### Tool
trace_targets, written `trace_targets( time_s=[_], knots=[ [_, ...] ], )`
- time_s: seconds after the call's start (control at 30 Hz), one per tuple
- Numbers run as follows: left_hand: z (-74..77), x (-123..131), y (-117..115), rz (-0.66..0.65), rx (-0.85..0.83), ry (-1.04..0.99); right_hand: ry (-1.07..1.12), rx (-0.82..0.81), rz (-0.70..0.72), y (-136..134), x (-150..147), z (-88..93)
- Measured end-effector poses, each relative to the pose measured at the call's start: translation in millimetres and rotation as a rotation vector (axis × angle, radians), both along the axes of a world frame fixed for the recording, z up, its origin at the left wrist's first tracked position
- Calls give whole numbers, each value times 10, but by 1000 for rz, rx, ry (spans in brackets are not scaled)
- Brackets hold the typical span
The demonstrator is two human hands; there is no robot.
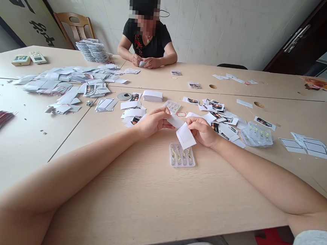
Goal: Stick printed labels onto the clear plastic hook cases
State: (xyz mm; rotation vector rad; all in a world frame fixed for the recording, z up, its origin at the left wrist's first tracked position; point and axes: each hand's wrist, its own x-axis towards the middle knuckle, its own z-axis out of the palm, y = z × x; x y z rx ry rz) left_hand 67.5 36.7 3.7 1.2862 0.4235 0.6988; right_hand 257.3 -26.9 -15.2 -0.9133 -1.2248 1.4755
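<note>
White card [175, 121] at the frame's centre sits pinched in my left hand [153, 122], another card [186, 137] gripped in my right hand [202, 131], just up-frame of the plastic case [181, 165], so I judge this card handling, the next move calling for a light, steady pinch.

No wording can be read with certainty. Large black brush-style characters [42, 33] stand on the framed panel [21, 22] beyond the far left corner of the table [145, 204], tilted and unclear. The printed cards [192, 101] between its near and far edges carry print too small to read, as do the calculators [37, 57] near that corner.
</note>
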Motion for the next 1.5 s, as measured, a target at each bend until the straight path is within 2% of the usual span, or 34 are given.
trace_targets(
  time_s=[0.13, 0.53, 1.3, 1.5],
  knots=[
    [5, 0, 15, 29, -56, 5, 2, 6, 1, -3, -4, 11],
    [-32, 0, 98, 4, -194, -49, 20, 13, 1, 6, 2, 1],
    [-24, 15, 148, 120, -290, -66, 46, 36, -72, 17, -19, -21],
    [-18, 12, 160, 83, -314, -75, 3, 58, -70, 15, -3, -51]
  ],
)
